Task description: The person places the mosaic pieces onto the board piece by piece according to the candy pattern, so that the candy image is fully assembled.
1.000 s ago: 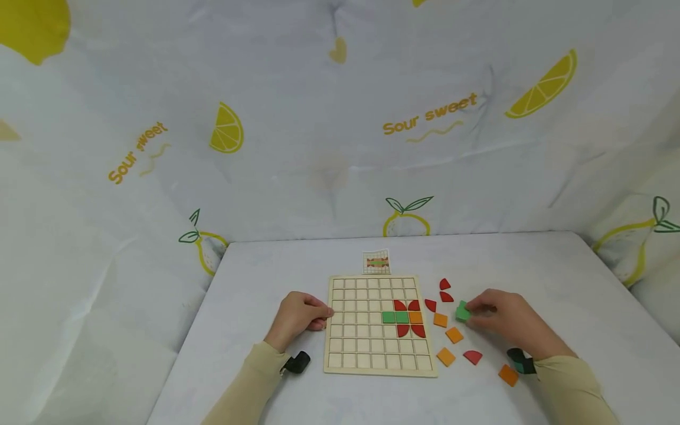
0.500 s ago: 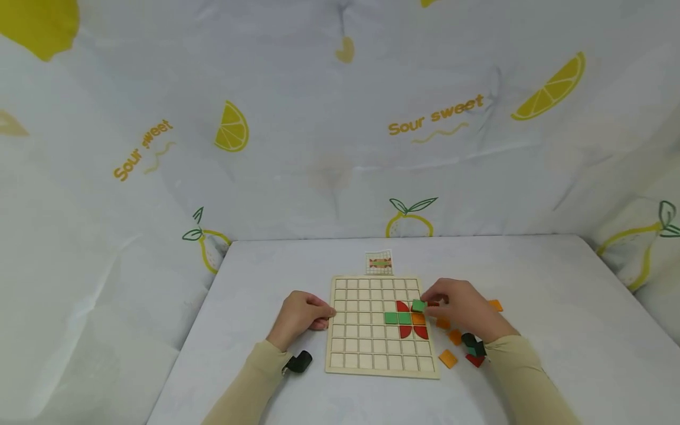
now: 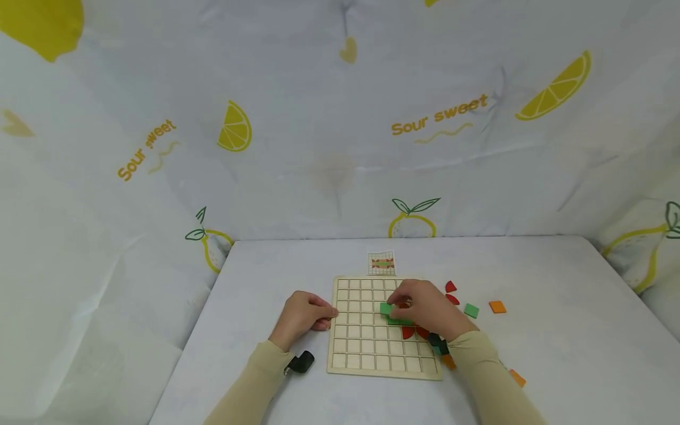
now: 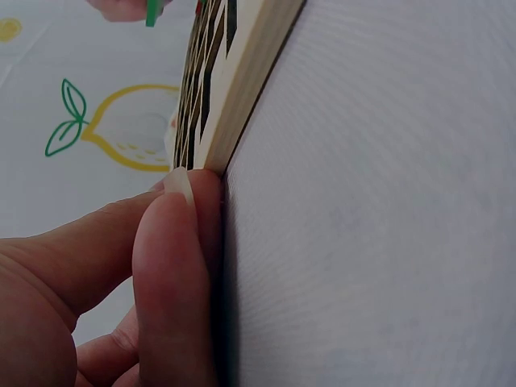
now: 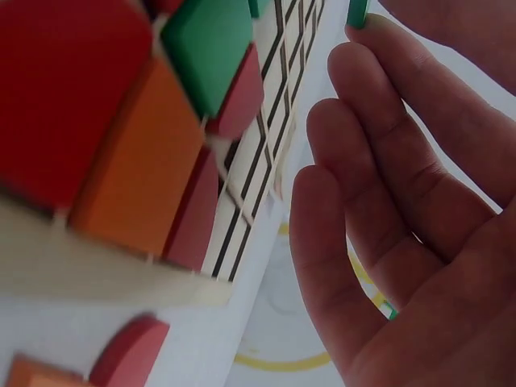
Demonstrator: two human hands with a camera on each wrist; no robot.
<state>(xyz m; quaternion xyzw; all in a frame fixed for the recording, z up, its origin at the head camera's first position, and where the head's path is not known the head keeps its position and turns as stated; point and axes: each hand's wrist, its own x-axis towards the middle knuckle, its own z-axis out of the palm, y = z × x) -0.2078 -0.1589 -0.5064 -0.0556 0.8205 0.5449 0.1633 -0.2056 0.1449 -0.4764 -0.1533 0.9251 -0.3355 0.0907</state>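
The right hand [image 3: 425, 310] pinches a green square [image 3: 386, 308] in its fingers [image 5: 379, 137] over the wooden grid board [image 3: 361, 348]. Just under those fingers, red, orange and green pieces [image 5: 153, 121] sit in the board's squares. The left hand [image 3: 301, 316] seems to press curled fingers [image 4: 173, 266] against the board's edge.

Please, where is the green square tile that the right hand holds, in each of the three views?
Head: green tile at the right hand's fingertips, over the board's middle.
Left wrist: green sliver at the top edge, left of centre.
Right wrist: green edge at the top, above the fingertips.
Shared landmark: wooden grid board.
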